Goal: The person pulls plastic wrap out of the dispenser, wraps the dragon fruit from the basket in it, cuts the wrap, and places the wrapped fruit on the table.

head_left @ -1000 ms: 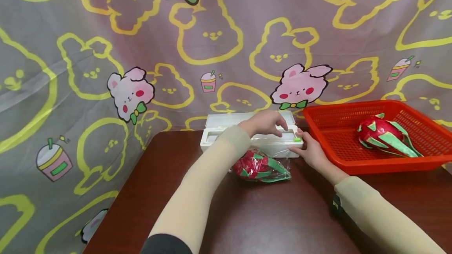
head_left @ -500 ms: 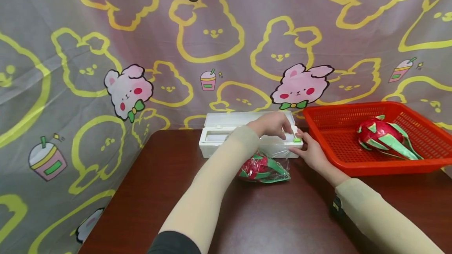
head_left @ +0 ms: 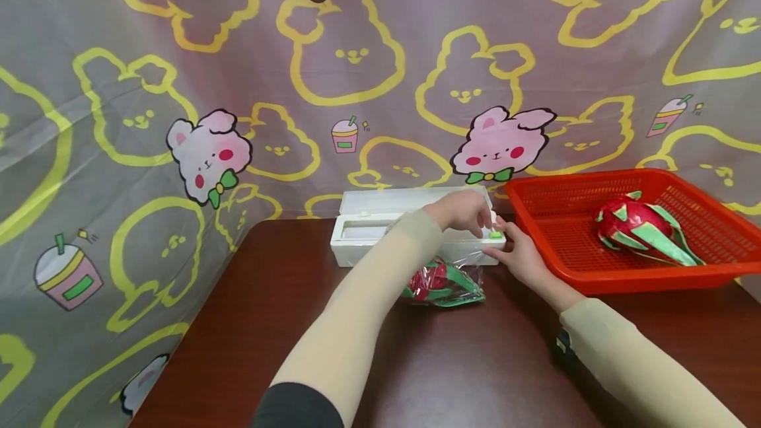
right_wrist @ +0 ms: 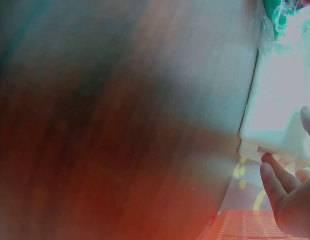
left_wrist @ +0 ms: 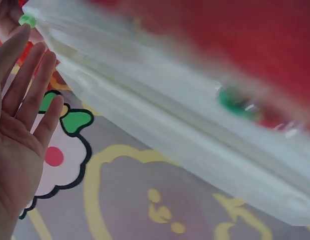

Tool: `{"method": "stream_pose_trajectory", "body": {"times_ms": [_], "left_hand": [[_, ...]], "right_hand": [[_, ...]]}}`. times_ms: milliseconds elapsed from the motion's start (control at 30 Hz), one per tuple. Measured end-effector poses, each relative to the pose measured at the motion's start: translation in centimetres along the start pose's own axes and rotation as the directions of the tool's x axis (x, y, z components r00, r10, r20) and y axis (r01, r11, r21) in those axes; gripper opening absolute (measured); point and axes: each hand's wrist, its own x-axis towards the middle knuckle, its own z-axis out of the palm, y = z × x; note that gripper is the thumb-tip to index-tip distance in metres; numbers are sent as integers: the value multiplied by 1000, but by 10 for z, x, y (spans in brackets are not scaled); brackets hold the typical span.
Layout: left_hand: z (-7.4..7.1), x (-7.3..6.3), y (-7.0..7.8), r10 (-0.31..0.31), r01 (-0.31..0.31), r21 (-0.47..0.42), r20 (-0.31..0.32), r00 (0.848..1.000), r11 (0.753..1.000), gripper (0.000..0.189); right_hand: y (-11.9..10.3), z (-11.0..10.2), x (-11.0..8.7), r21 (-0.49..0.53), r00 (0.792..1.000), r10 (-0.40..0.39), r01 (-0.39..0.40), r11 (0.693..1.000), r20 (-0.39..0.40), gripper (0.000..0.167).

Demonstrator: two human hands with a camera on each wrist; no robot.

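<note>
A white cling film dispenser stands at the back of the table with its lid raised. At its right end sits a small green slide cutter. My left hand reaches over the box from the left, and in the left wrist view its index fingertip touches the green cutter, other fingers extended. My right hand holds the box's right end, thumb on the front and fingers at the end. In front lies a red and green dragon fruit in clear film, partly hidden by my left forearm.
A red plastic basket stands right of the dispenser, with another dragon fruit inside. A patterned curtain hangs close behind the brown table.
My left hand has shifted slightly right and down toward the green cutter. My right hand keeps its hold on the box end. The head view has shifted a little.
</note>
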Motion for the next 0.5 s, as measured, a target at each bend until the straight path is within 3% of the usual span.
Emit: {"method": "stream_pose_trajectory", "body": {"times_ms": [200, 500], "left_hand": [[0, 7, 1, 16, -16, -63, -6, 1000, 998, 17], [11, 17, -2, 20, -21, -142, -9, 1000, 990, 20]], "right_hand": [[3, 3, 0, 59, 1000, 11, -11, 998, -7, 46], [3, 1, -1, 70, 1000, 28, -28, 997, -1, 46]]}}
